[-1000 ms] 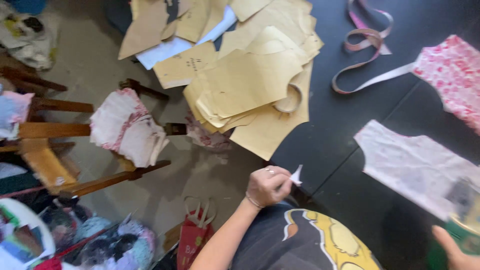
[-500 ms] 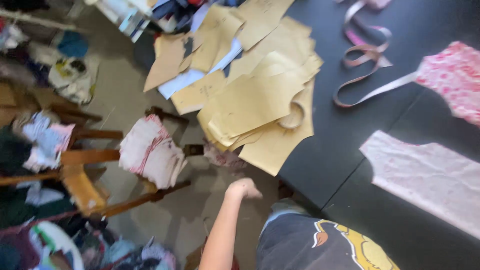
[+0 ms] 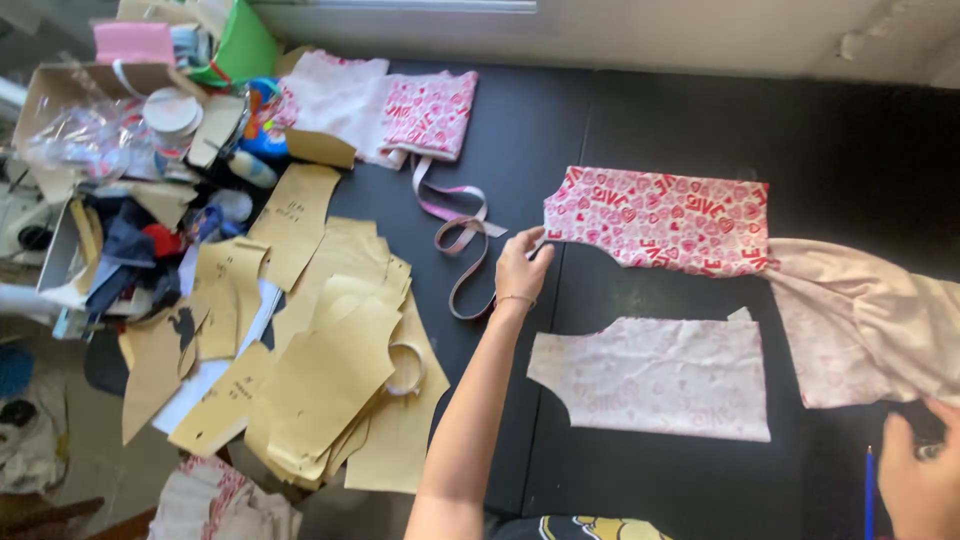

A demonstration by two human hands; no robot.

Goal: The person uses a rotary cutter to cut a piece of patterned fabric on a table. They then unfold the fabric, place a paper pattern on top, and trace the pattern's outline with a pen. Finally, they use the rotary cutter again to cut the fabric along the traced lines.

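Black bench (image 3: 640,120) fills the view, lit from the far edge, cluttered at the left. Nearest, at the lower right corner: right hand (image 3: 915,480), partly cut off by the frame, fingers curled; cannot tell what its grip holds. A blue pencil (image 3: 868,495) stands just beside it. Pale pink cloth (image 3: 860,320) lies bunched just above that hand. Centre, near: a pale cut fabric piece (image 3: 660,375) lies flat, printed side down. Left of it, a heap of tan paper patterns (image 3: 330,360) overlaps the bench edge. Further out: left hand (image 3: 520,268), arm stretched forward, fingertips pinching the near left corner of the red-and-pink heart-print fabric piece (image 3: 665,220), which lies flat beyond the pale one. A pink ribbon strap (image 3: 465,240) loops just left of that hand. Farthest: folded heart-print cloth (image 3: 400,110), a cardboard box (image 3: 90,110) of sundries.
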